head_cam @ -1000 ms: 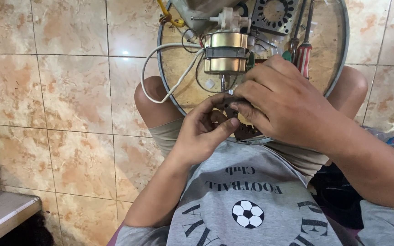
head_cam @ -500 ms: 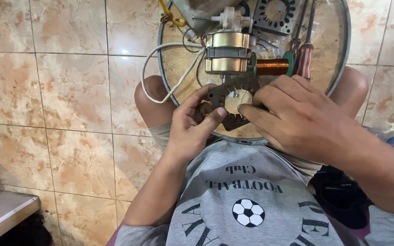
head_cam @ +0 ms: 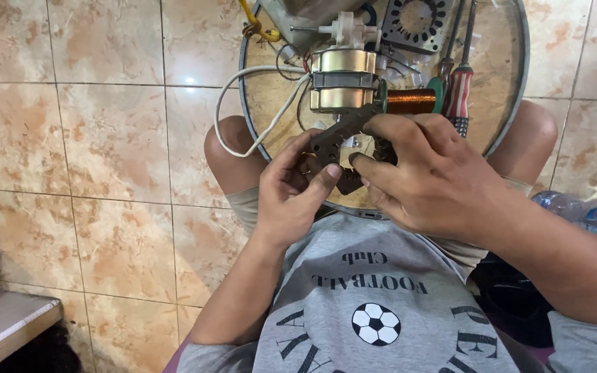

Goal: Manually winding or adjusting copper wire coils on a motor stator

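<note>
Dark metal stator plate [head_cam: 336, 148], flat with toothed cutouts, sat between both hands above the person's lap, over the near edge of a round wooden tray [head_cam: 492, 103] with a metal rim. Left hand [head_cam: 288, 190] had its fingers clamped on the plate's left side, thumb pressed up against the underside. Right hand [head_cam: 430, 176] covered the plate's right part, fingers closed on it, index tip touching the centre. Just beyond the plate on the tray lay a small motor [head_cam: 343, 79] with brass-coloured housing, a white cable [head_cam: 250, 117] looping off its left side over the rim. Copper coil [head_cam: 410, 101] lay beside the motor, touching the right hand's fingertips or nearly; could not tell. Red-handled screwdriver [head_cam: 459, 93] lay right of the coil. Another slotted stator ring [head_cam: 419, 24] sat at the tray's far edge. Beige tiled floor [head_cam: 91, 152] lay all around.
</note>
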